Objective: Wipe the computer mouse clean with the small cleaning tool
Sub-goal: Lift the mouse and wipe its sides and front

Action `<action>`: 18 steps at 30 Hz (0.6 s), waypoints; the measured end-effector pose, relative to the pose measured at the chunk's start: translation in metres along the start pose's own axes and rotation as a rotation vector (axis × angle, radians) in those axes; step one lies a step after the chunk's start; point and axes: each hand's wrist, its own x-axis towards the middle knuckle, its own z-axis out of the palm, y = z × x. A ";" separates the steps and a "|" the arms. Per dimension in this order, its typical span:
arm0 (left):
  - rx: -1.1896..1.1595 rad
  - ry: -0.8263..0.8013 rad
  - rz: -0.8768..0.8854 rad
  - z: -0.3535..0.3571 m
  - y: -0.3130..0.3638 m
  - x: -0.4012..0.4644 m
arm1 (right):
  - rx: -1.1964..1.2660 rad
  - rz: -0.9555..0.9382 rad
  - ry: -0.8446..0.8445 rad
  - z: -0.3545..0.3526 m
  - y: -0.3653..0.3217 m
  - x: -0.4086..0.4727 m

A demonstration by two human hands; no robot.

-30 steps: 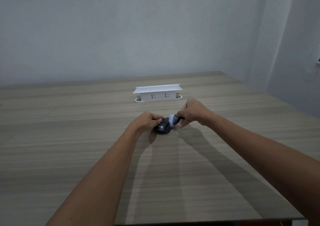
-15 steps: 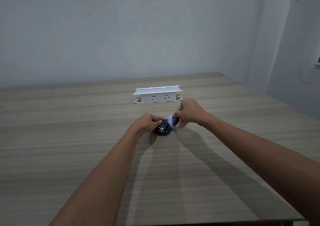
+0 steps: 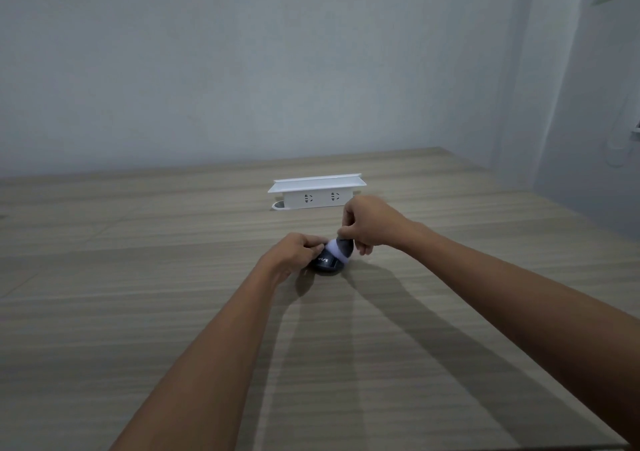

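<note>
Your left hand [image 3: 296, 253] pins the one dark computer mouse [image 3: 327, 264] to the bench [image 3: 138, 312], fingers closed on its near-left side. Your right hand [image 3: 369, 223] grips the single small cleaning tool [image 3: 341, 248], and over the last second it has lifted and tipped the handle more upright, so the white tip now presses down on the mouse's far end. That suggests wiping is under way, moving to a new patch. Farther back stands one white socket box [image 3: 317, 192], untouched.
</note>
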 end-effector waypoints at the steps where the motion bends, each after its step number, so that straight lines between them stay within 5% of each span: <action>1: 0.000 0.001 -0.001 0.000 0.000 0.000 | -0.039 -0.016 0.013 0.001 -0.002 0.001; 7: 0.023 0.007 0.024 -0.001 0.005 -0.002 | 0.021 -0.048 -0.083 0.007 -0.011 -0.003; 13: 0.051 0.037 0.009 0.001 0.005 0.000 | -0.059 0.071 0.039 0.004 0.011 0.005; 18: 0.102 0.047 0.001 0.000 0.003 0.006 | 0.139 0.120 0.007 0.007 0.027 -0.003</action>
